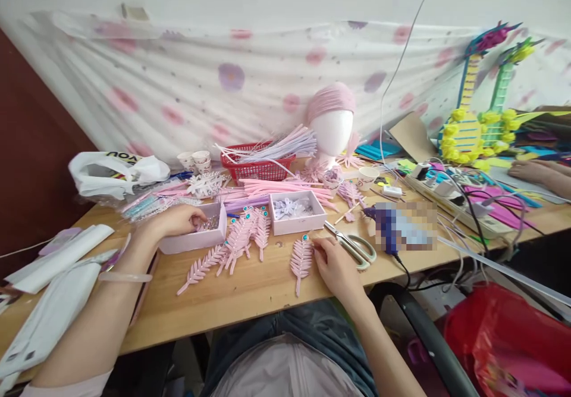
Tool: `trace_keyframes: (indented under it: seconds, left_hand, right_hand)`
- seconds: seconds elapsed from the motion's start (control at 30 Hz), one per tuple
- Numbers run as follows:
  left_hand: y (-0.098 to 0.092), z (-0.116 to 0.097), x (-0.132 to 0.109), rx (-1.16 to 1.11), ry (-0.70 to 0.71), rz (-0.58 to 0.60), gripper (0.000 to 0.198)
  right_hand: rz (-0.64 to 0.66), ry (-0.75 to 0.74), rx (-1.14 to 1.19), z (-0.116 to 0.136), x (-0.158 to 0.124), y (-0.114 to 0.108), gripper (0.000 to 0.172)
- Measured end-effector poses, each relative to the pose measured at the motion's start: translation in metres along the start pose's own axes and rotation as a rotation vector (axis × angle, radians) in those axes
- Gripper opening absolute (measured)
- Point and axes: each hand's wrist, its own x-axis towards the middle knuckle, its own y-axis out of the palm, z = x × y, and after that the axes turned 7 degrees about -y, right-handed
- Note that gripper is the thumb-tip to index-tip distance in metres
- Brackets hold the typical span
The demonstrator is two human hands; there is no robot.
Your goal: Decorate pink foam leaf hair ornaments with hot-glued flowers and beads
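My left hand (pixel 185 218) reaches into the left pale lilac box (pixel 196 242), fingers pinched together among small shiny pieces; what they hold is too small to make out. My right hand (pixel 335 264) rests on the table, its bent fingertips closed at the right edge of a pink pipe-cleaner feather (pixel 300 266). This feather lies flat and has a teal gem near its top. Between my hands is a heap of similar pink feathers (pixel 241 239) with teal gems. Beside them stands a second pale box (pixel 298 224) holding whitish pieces.
Green-handled scissors (pixel 357 248) and a blue glue gun (pixel 386 230), partly blurred out, lie to the right. Behind are pink pipe cleaners (pixel 281 188), a red basket (pixel 259 171) and a white mannequin head (pixel 332 132). Another person's hand (pixel 535 171) rests far right, past a power strip (pixel 459 206).
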Motion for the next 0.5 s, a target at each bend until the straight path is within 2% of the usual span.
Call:
trace_keyframes:
  seconds: [0.1, 0.17, 0.37, 0.5]
  left_hand:
    - [-0.004, 0.002, 0.007, 0.112, -0.017, 0.187, 0.04]
    - [-0.006, 0.002, 0.011, 0.168, -0.029, 0.236, 0.039]
    - [-0.006, 0.006, 0.015, 0.204, -0.056, 0.233, 0.04]
    - [-0.003, 0.009, 0.017, 0.172, -0.056, 0.207, 0.04]
  right_hand:
    - [0.066, 0.002, -0.061, 0.001, 0.008, -0.001, 0.028]
    - [0.095, 0.002, -0.086, 0.001, 0.012, -0.002, 0.025]
    - [0.14, -0.047, -0.081, -0.004, 0.017, -0.008, 0.019]
    - [0.163, -0.082, -0.047, -0.007, 0.016, -0.011, 0.024]
